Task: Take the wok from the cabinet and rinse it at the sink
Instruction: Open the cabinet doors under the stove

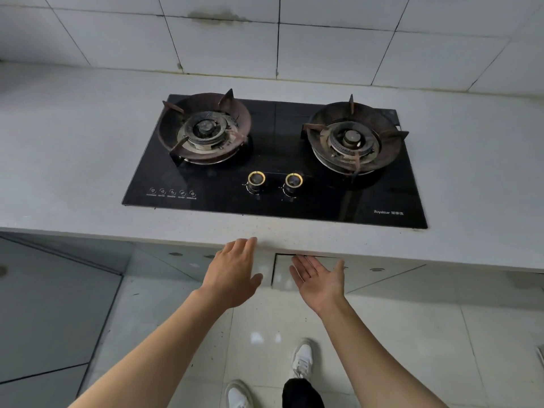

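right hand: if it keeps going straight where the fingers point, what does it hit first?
Probably the cabinet door under the countertop. The right hand is open, palm up, its fingertips aimed at the door's top edge just below the counter lip. Depth is unclear; it may already be nearly touching.

- I note the hob is glossy black with white markings.
- Its two knobs are black, ringed in gold.
- Burner stands are rust-brown.
- Countertop is pale grey, finely speckled.
- Wall tiles are white with dark grout lines.
- Floor is glossy cream tile.
- Shoes are white.
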`<state>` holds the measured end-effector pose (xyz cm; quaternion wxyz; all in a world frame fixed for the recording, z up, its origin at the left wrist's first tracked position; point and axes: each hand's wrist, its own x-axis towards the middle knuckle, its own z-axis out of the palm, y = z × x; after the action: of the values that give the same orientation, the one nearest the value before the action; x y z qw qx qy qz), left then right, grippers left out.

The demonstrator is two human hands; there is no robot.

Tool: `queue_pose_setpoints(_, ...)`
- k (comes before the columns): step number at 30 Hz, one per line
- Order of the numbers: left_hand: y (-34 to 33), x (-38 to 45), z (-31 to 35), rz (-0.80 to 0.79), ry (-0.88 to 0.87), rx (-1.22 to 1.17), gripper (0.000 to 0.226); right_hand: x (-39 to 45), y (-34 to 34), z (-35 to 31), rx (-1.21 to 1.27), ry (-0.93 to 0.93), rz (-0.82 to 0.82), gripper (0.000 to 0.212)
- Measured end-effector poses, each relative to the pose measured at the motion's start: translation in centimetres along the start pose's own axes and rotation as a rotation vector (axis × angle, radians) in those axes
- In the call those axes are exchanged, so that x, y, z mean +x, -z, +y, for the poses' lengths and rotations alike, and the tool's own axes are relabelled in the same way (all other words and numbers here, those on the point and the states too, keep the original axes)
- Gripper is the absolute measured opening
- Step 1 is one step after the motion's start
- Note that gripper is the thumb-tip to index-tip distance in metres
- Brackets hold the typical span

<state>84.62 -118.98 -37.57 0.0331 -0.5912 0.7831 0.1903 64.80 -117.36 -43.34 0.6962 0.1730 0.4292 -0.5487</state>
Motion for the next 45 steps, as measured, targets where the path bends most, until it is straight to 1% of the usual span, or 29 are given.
queue_pose_setpoints(4,0.0,-0.1,0.1,-0.002,-0.015,0.040,0.080,0.6,-0.1,0.1,0.033,-0.006,-0.019,0.077)
queue_pose_setpoints(11,0.0,0.0,0.4,-0.008,-0.002,0.050,0.077,1.0,0.4,0.7,0.029,0.036,0.039,0.054)
queue_pose_setpoints(12,-0.1,-0.1,0.4,-0.008,-0.005,0.051,0.077,0.8,0.5,0.8,0.013,0.044,0.052,0.049)
queue_pose_setpoints(15,-0.5,-0.6,0.5,-0.009,-0.021,0.077,0.075,0.0,1.2,1.5,-0.110,0.066,0.125,0.021)
queue_pose_setpoints(17,-0.8,-1.0,0.4,0.007,-0.033,0.102,0.073,-0.8,2.3,2.1,-0.260,0.090,0.194,0.013)
queue_pose_setpoints(20,-1.1,-1.8,0.2,0.024,-0.056,0.130,0.070,-2.1,4.4,3.0,-0.468,0.156,0.294,0.014)
queue_pose_setpoints(24,-1.8,-3.3,-0.1,0.042,-0.105,0.110,0.064,-3.6,7.0,4.1,-0.712,0.272,0.453,0.018)
queue_pose_setpoints(28,-2.2,-4.2,-0.2,0.044,-0.129,0.111,0.062,-4.8,8.4,4.4,-0.875,0.347,0.529,0.022)
queue_pose_setpoints(30,-2.5,-4.7,0.1,0.030,-0.136,0.114,0.063,-5.8,9.0,4.4,-0.963,0.384,0.571,0.020)
queue_pose_setpoints(33,-3.3,-5.5,1.2,-0.006,-0.163,0.123,0.064,-7.5,10.2,4.5,-1.086,0.427,0.606,0.018)
queue_pose_setpoints(36,-4.1,-5.8,3.1,-0.025,-0.196,0.131,0.064,-9.1,12.2,3.7,-1.176,0.448,0.595,0.019)
queue_pose_setpoints(38,-4.6,-5.9,4.7,-0.026,-0.222,0.126,0.062,-10.1,13.8,2.7,-1.219,0.444,0.589,0.013)
queue_pose_setpoints(39,-4.8,-6.0,5.5,-0.029,-0.236,0.122,0.061,-10.8,14.6,2.1,-1.247,0.457,0.592,0.027)
queue_pose_setpoints(41,-5.2,-6.2,7.4,-0.029,-0.257,0.115,0.058,-12.1,16.2,1.1,-1.333,0.517,0.569,0.078)
queue_pose_setpoints(42,-5.4,-6.4,8.3,-0.031,-0.263,0.110,0.056,-12.9,16.9,0.5,-1.400,0.555,0.545,0.093)
queue_pose_setpoints(43,-5.5,-6.6,9.2,-0.034,-0.267,0.102,0.056,-13.5,17.6,0.1,-1.479,0.579,0.509,0.098)
queue_pose_setpoints(45,-5.7,-6.9,10.8,-0.037,-0.281,0.100,0.057,-14.2,18.8,-0.5,-1.638,0.609,0.451,0.091)
